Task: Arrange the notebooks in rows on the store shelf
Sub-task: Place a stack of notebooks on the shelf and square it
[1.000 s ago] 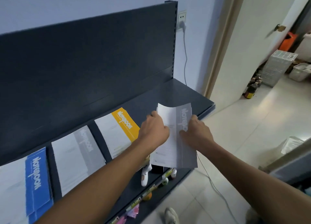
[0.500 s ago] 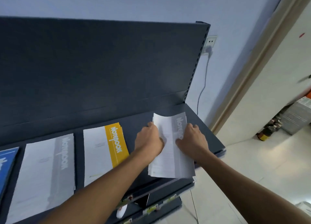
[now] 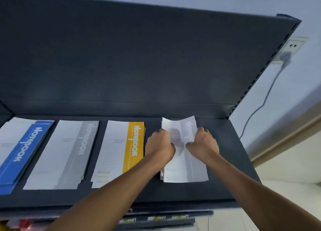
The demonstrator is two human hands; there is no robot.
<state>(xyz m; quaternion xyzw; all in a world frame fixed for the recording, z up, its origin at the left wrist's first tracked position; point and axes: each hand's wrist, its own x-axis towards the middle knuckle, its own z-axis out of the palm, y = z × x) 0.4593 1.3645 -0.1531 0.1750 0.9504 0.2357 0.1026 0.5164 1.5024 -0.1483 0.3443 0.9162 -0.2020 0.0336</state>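
A small stack of grey-and-white notebooks (image 3: 184,168) lies on the dark shelf (image 3: 224,161) at its right end, its far edge bowed upward. My left hand (image 3: 160,144) grips the stack's left side and my right hand (image 3: 202,143) grips its right side, fingers curled over the covers. To the left lie three more stacks in a row: a yellow-and-white stack (image 3: 119,152), a grey-and-white stack (image 3: 64,154) and a blue-and-white stack (image 3: 19,152).
The shelf's dark back panel (image 3: 139,57) rises behind the row. A wall socket with a plug and hanging cable (image 3: 284,57) is at the right. Lower shelves with price labels (image 3: 156,218) show below the front edge. A door frame stands at the far right.
Both hands have brought the grey-and-white stack from beyond the front edge down onto the shelf's right end. My view has swung left, and the whole row is now in sight.
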